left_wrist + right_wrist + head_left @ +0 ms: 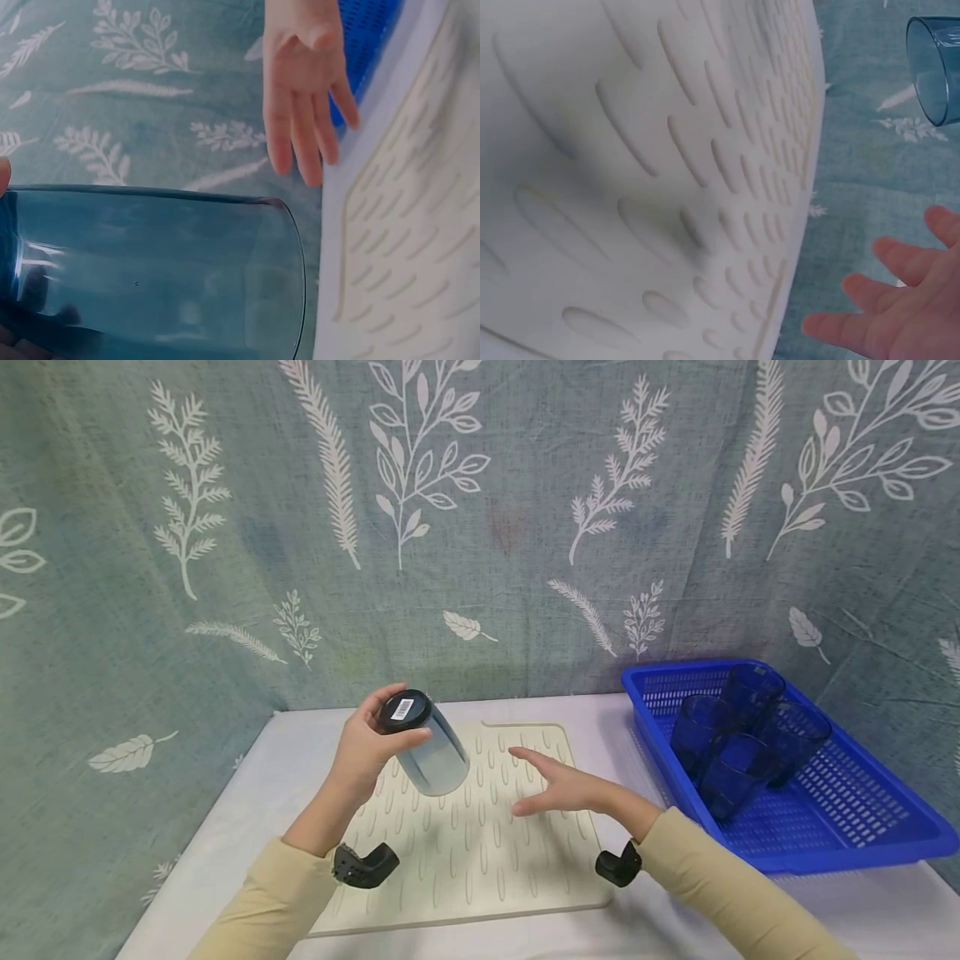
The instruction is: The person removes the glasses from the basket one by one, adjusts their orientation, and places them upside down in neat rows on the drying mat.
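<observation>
My left hand (367, 747) grips a blue-tinted drinking glass (437, 760) by its dark base, which carries a white barcode label. The glass is tilted, its mouth pointing down and to the right, above a cream drying mat (480, 852) with raised oval ridges. In the left wrist view the clear wall of the glass (165, 262) fills the lower left. My right hand (558, 787) hovers over the mat's right side with fingers spread and nothing in it, apart from the glass. The right wrist view shows its extended fingers (885, 300).
A blue perforated plastic basket (847, 852) stands on the right, with several dark blue glasses (738, 768) upright at its left part. A white cloth (247, 827) covers the table under the mat. Behind hangs a grey-green curtain (510, 527) with white leaf prints.
</observation>
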`<action>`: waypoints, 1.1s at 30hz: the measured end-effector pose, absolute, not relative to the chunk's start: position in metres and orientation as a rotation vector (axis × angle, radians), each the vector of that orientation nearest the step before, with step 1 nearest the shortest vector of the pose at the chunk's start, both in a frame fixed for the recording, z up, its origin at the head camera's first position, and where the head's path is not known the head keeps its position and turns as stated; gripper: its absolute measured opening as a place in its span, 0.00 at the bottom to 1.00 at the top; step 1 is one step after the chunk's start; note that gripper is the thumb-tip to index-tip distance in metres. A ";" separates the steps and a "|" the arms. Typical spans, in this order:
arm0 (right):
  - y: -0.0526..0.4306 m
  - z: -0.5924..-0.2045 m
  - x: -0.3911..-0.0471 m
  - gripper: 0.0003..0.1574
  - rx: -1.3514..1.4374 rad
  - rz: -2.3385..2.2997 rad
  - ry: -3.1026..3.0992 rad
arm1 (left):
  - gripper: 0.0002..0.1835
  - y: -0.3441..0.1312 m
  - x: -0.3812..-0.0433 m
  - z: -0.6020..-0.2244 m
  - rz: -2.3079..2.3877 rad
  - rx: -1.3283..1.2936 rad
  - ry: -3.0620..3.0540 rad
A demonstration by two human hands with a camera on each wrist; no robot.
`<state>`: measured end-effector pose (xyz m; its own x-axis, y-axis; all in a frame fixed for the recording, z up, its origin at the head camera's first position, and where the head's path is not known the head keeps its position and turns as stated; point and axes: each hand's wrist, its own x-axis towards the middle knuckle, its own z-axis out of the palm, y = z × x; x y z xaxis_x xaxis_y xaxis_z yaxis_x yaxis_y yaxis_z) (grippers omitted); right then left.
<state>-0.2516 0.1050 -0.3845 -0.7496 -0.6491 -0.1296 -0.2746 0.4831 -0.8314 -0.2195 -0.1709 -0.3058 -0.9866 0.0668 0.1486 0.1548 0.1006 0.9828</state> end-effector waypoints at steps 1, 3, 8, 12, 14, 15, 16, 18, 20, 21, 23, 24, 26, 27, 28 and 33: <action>0.105 -0.385 -0.252 0.60 -0.779 -1.160 2.318 | 0.39 -0.172 -0.220 -0.306 -2.040 -0.231 -2.295; 0.106 -0.384 -0.253 0.59 -0.814 -1.105 2.360 | 0.39 -0.174 -0.221 -0.307 -2.025 -0.230 -2.320; 0.109 -0.381 -0.251 0.57 -0.899 -0.928 2.482 | 0.40 -0.179 -0.225 -0.309 -1.990 -0.204 -2.380; 0.111 -0.379 -0.249 0.56 -0.953 -0.805 2.565 | 0.40 -0.183 -0.229 -0.311 -1.963 -0.186 -2.410; 0.112 -0.378 -0.248 0.56 -0.971 -0.752 2.598 | 0.40 -0.185 -0.231 -0.313 -1.955 -0.177 -2.418; 0.113 -0.378 -0.248 0.56 -0.981 -0.730 2.613 | 0.40 -0.187 -0.232 -0.313 -1.952 -0.173 -2.420; 0.114 -0.377 -0.248 0.57 -0.982 -0.713 2.625 | 0.41 -0.188 -0.232 -0.314 -1.949 -0.168 -2.423; 0.116 -0.376 -0.247 0.57 -0.976 -0.692 2.641 | 0.41 -0.190 -0.233 -0.316 -1.943 -0.162 -2.427; 0.117 -0.375 -0.247 0.57 -0.968 -0.675 2.656 | 0.41 -0.193 -0.234 -0.317 -1.940 -0.152 -2.428; 0.118 -0.374 -0.247 0.58 -0.969 -0.670 2.664 | 0.41 -0.195 -0.235 -0.318 -1.936 -0.148 -2.430; 0.120 -0.373 -0.246 0.58 -0.970 -0.659 2.673 | 0.42 -0.198 -0.237 -0.320 -1.926 -0.133 -2.436; 0.121 -0.373 -0.246 0.58 -0.973 -0.649 2.679 | 0.42 -0.200 -0.238 -0.321 -1.921 -0.123 -2.441; 0.124 -0.372 -0.245 0.58 -0.977 -0.641 2.686 | 0.42 -0.203 -0.240 -0.323 -1.915 -0.105 -2.446; 0.125 -0.371 -0.245 0.58 -0.980 -0.639 2.688 | 0.42 -0.205 -0.241 -0.324 -1.907 -0.096 -2.451; 0.126 -0.371 -0.245 0.58 -0.978 -0.639 2.688 | 0.43 -0.207 -0.242 -0.325 -1.896 -0.087 -2.457; 0.132 -0.368 -0.244 0.57 -0.958 -0.650 2.684 | 0.43 -0.214 -0.248 -0.330 -1.866 -0.059 -2.474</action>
